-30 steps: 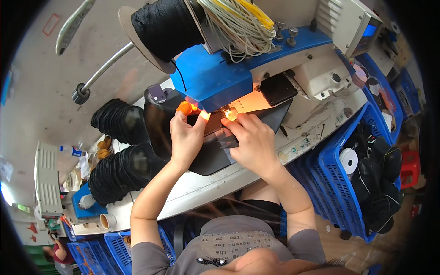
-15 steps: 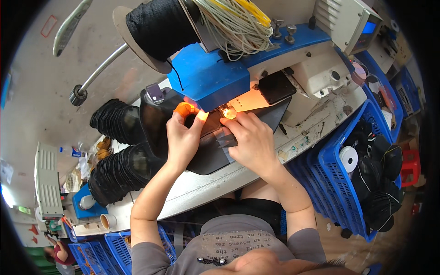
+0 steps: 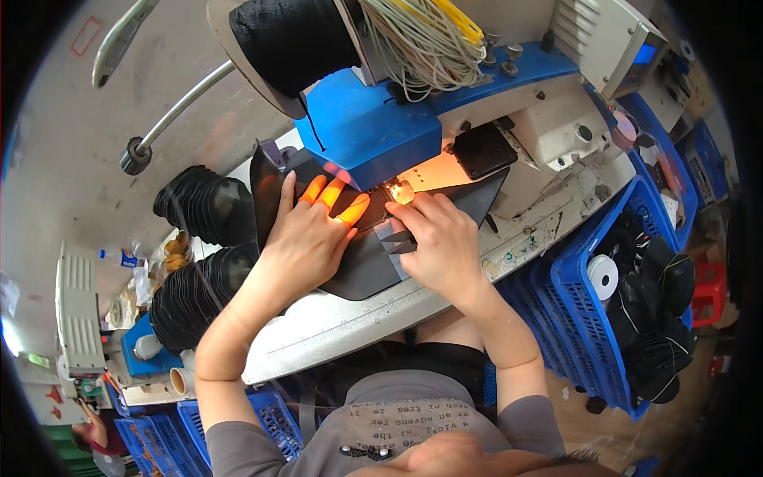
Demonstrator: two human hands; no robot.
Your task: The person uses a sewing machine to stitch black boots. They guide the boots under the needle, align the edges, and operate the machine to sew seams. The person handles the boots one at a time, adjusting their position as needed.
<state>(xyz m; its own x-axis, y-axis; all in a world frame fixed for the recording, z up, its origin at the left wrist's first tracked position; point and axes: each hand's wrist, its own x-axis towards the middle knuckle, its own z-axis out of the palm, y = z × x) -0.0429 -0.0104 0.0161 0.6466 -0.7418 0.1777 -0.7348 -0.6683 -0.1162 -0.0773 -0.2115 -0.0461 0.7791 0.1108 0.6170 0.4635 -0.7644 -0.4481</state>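
A long pale table [image 3: 334, 330] with a worn, paint-flecked top runs from lower left to upper right and carries a cream sewing machine with a bright blue plastic head [image 3: 369, 139]. Above the head sit a big spool of black thread [image 3: 290, 36] and a loose bundle of cream and yellow cords [image 3: 421, 40]. To the right of the table stand blue plastic crates [image 3: 580, 294] holding black pieces and a white tape roll [image 3: 603, 277]. On the left side of the table, two stacks of black curved pieces [image 3: 203, 207] lie just beside the working area, near enough to crowd the left forearm.

A flat black fabric panel [image 3: 362, 266] lies on the table under the blue head. Its long axis follows the table's diagonal, with one pointed corner reaching to the upper right past the needle area and the rounded end hanging toward the table's near edge. The blue head overhangs the panel's far part and hides the needle; a small work lamp [image 3: 401, 191] glows orange there.

The left hand [image 3: 306, 238] lies flat on the panel, fingers spread and pointing at the lamp, pressing rather than gripping. The right hand [image 3: 441, 242] rests just beside it, its grip partly curled, fingertips pinching a small grey folded strip [image 3: 393, 234] against the panel close to the lamp.
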